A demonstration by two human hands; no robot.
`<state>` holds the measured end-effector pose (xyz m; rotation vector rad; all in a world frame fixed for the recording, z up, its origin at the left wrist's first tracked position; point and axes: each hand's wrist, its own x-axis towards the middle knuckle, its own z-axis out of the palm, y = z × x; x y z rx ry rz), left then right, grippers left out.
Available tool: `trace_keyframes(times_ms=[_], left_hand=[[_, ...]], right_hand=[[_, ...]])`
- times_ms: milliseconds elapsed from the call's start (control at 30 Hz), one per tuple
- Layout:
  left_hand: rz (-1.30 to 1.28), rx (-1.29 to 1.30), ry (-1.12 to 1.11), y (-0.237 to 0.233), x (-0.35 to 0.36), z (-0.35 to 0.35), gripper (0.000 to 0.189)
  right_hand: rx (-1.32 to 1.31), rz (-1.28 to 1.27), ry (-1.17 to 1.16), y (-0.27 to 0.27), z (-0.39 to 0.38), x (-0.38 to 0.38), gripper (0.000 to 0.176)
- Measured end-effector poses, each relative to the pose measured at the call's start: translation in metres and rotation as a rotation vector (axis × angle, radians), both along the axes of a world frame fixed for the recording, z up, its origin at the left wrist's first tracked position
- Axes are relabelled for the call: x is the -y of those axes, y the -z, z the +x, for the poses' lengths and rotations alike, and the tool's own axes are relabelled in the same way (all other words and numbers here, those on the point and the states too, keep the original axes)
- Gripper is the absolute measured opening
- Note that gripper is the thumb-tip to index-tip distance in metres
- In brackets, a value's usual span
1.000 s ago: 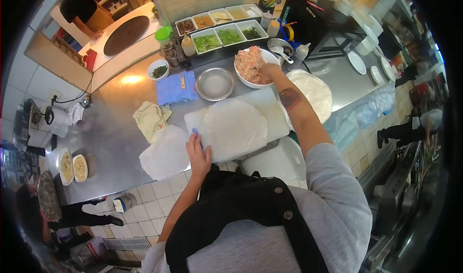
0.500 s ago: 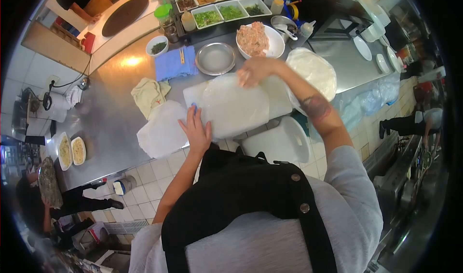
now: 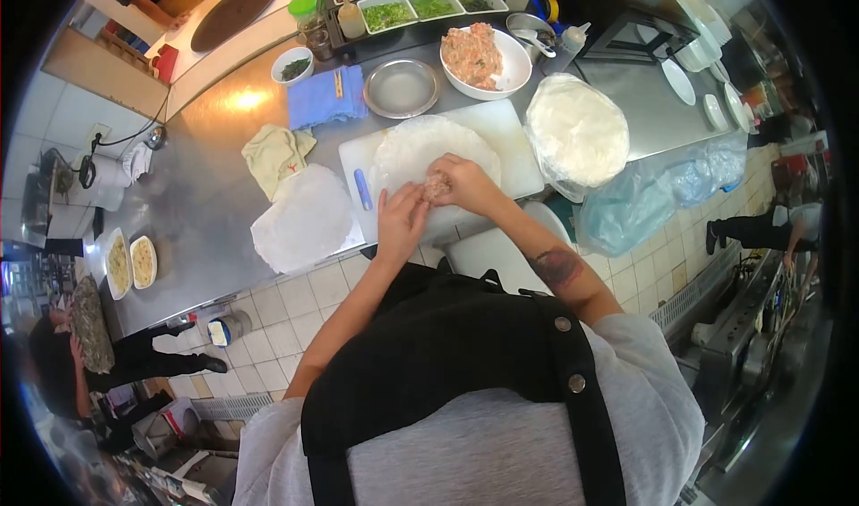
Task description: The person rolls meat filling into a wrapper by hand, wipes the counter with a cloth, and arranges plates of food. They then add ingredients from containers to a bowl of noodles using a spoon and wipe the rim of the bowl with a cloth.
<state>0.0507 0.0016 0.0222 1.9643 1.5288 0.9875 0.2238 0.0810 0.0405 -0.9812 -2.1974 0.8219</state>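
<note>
My right hand [image 3: 467, 184] is closed around a small clump of pinkish minced meat [image 3: 438, 186], low over a thin, round, pale wrapper [image 3: 425, 144]. My left hand [image 3: 402, 217] is beside it, fingers drawn together and fingertips close against the clump; what they pinch is hidden. The wrapper lies on a white cutting board [image 3: 519, 170], which has a blue-marked handle slot [image 3: 362, 188] at its left. Behind the board stands a white bowl [image 3: 512, 69] with a mound of minced meat mixture [image 3: 470, 56].
Stacked round wrappers [image 3: 577, 130] in plastic sit right of the board; another pale sheet [image 3: 309, 220] lies left. Around are a steel plate [image 3: 401, 89], a blue cloth [image 3: 322, 97], a beige cloth [image 3: 276, 159] and topping trays [image 3: 432, 5]. A co-worker [image 3: 63, 358] stands far left.
My right hand has come from beside the meat bowl down toward me, now with a clump of meat. My left hand has shifted right to meet it, its fingers drawn in.
</note>
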Motion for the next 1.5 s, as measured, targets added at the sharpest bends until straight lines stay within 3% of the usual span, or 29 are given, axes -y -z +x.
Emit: trace_keyframes(times_ms=[200, 300, 500, 600, 767, 1000, 1100, 1167, 1300, 1367, 1500], left_hand=[[0.174, -0.153, -0.053, -0.014, 0.011, 0.014, 0.027], [0.168, -0.253, -0.013, -0.010, 0.011, 0.013, 0.028], [0.175, -0.312, -0.023, -0.008, 0.009, -0.002, 0.028], [0.200, -0.219, 0.028, -0.011, 0.008, -0.007, 0.028], [0.244, -0.218, -0.002, -0.006, -0.009, 0.000, 0.022], [0.270, -0.236, -0.016, 0.011, -0.009, -0.001, 0.019], [0.245, -0.243, -0.008, 0.009, -0.006, -0.002, 0.022], [0.186, -0.176, -0.030, 0.008, -0.003, -0.004, 0.031], [0.087, -0.051, 0.012, 0.000, 0.001, -0.010, 0.042], [0.083, -0.012, 0.030, -0.007, 0.000, -0.009, 0.047], [0.094, -0.022, 0.130, -0.006, -0.015, -0.006, 0.048]], right_hand=[[-0.046, -0.026, 0.076, 0.010, -0.003, 0.010, 0.040], [-0.001, 0.149, 0.134, 0.003, -0.006, 0.009, 0.039], [-0.065, -0.003, 0.038, -0.010, 0.000, 0.012, 0.046], [-0.188, 0.003, 0.020, -0.017, 0.010, 0.015, 0.043], [-0.116, 0.201, 0.069, 0.016, 0.006, 0.018, 0.015], [-0.078, 0.290, 0.116, 0.022, 0.005, 0.024, 0.010], [0.017, 0.154, 0.146, 0.018, 0.004, 0.021, 0.009], [-0.029, -0.042, 0.117, 0.023, 0.006, 0.015, 0.018], [-0.231, 0.033, 0.048, 0.016, 0.011, 0.006, 0.033], [-0.068, 0.098, -0.061, 0.004, 0.013, 0.004, 0.046], [0.103, 0.149, -0.164, 0.016, 0.012, -0.001, 0.045]])
